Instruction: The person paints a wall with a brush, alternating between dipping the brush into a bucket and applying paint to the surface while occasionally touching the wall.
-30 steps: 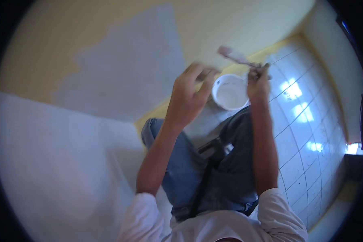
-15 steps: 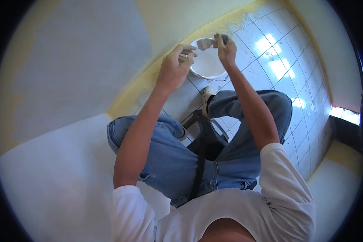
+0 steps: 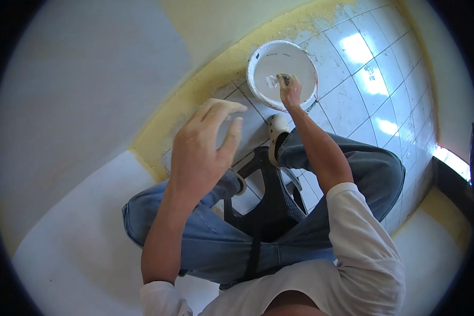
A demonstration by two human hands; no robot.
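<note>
- Lowered since half a second ago, the right hand (image 3: pixel 289 94) now reaches down into the white bucket (image 3: pixel 258 58), fist closed around a brush (image 3: pixel 277 80); earlier the brush was held up at the rim.
- Pulled back from the bucket, the left hand (image 3: pixel 203 145) hangs open and empty above the knee, fingers spread, where before it pinched something at the rim.
- Only the brush's pale head and a dark stub of handle show; the rest is hidden in the fist.
- White paint fills the bucket, which stands on the tiled floor (image 3: pixel 353 100) against the yellow wall base (image 3: pixel 216 73).
- A white shoe (image 3: pixel 276 129) rests just beside the bucket.
- Jeans-clad legs straddle a dark stool (image 3: pixel 271 203), mostly hidden beneath them.
</note>
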